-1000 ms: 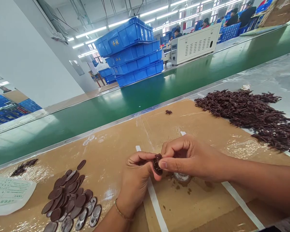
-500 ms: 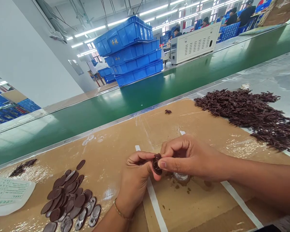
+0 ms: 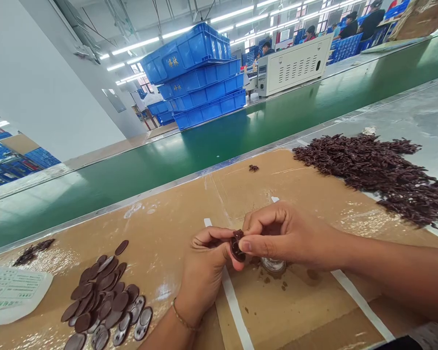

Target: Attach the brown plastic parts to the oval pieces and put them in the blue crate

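Near the middle, my left hand (image 3: 204, 267) pinches a small dark brown oval piece (image 3: 237, 248) between thumb and fingers. My right hand (image 3: 288, 236) has its thumb and forefinger closed on the upper part of the same piece; a small rough brown bit shows at its top edge. Just below my right hand is a small round clear dish (image 3: 273, 265), partly covered by the hand. A pile of brown oval pieces (image 3: 113, 301) lies to the left. At the right is a large heap of thin dark brown pieces (image 3: 372, 170).
A green conveyor belt (image 3: 211, 146) runs behind the brown work surface (image 3: 175, 204). Beyond it stand stacked blue crates (image 3: 204, 73) and a beige machine (image 3: 295, 65). A white printed sheet (image 3: 14, 294) lies at the left. Several people sit far back.
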### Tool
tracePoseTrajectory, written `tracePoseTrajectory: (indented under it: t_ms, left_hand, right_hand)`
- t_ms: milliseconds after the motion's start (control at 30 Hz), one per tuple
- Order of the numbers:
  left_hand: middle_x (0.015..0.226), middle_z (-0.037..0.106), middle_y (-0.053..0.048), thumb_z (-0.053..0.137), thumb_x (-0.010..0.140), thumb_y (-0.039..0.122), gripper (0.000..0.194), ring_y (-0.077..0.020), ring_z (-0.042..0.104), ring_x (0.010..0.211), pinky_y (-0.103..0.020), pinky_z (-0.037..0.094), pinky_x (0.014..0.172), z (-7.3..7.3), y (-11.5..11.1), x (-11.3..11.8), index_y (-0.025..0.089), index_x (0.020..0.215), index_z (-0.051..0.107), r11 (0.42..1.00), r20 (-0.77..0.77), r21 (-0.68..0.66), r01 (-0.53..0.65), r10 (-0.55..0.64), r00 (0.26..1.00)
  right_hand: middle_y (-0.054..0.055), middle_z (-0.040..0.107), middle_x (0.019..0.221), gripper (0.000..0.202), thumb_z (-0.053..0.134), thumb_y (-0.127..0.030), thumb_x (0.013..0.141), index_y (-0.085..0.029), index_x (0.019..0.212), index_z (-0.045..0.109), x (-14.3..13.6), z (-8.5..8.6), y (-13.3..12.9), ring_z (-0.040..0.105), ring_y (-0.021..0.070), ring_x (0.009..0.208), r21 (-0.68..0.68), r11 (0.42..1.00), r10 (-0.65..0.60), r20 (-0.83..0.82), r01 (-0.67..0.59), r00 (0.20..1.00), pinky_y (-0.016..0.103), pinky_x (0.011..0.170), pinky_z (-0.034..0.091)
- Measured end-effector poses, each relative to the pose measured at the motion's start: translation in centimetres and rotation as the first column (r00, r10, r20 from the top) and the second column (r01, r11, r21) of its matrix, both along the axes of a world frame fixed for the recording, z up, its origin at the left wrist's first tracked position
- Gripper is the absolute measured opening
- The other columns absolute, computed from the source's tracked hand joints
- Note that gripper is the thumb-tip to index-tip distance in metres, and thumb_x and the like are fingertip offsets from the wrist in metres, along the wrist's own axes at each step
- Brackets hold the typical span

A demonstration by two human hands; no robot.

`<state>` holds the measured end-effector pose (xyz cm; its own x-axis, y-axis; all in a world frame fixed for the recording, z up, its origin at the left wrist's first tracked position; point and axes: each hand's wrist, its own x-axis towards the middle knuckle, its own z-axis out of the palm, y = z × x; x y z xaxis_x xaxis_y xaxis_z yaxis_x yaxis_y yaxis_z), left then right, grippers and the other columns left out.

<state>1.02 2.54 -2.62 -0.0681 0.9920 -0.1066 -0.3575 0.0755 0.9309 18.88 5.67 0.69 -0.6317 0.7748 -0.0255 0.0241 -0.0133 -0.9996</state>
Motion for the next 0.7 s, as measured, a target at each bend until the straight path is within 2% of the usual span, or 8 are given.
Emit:
tracePoseTrajectory:
  t_ms: [167,533,700]
  left_hand:
    - [0.064,0.075,0.000,0.098,0.047,0.019,0.026,-0.0103,0.068,0.058,-0.016,0.055,0.057,0.04,0.09,0.00,0.020,0.061,0.076,1.000,0.006,0.008,0.004,-0.004,1.000]
    - [0.060,0.075,0.001,0.097,0.044,0.011,0.027,-0.0084,0.066,0.054,-0.012,0.053,0.054,0.45,0.07,0.30,0.021,0.059,0.076,1.000,0.019,-0.002,0.014,-0.014,1.000]
    - [0.064,0.077,0.000,0.097,0.046,0.016,0.026,-0.0088,0.068,0.057,-0.013,0.055,0.058,0.31,0.10,0.14,0.021,0.061,0.076,1.000,0.011,-0.005,0.017,-0.017,1.000]
  right_hand:
    - [0.003,0.066,0.068,0.034,0.078,-0.049,0.078,-0.016,0.071,0.074,0.16,-0.14,0.01,0.050,0.0110,0.060,0.019,1.000,0.023,-0.014,-0.023,1.000,0.023,0.047,0.035]
    - [0.004,0.071,0.073,0.032,0.078,-0.047,0.079,-0.017,0.071,0.075,0.17,-0.04,0.07,0.051,0.0120,0.064,0.021,0.999,0.037,-0.039,-0.036,0.999,0.024,0.050,0.036]
    - [0.005,0.071,0.072,0.036,0.078,-0.051,0.077,-0.016,0.069,0.074,0.04,0.03,0.04,0.052,0.0121,0.063,0.010,0.999,0.032,-0.031,-0.032,0.999,0.025,0.051,0.037]
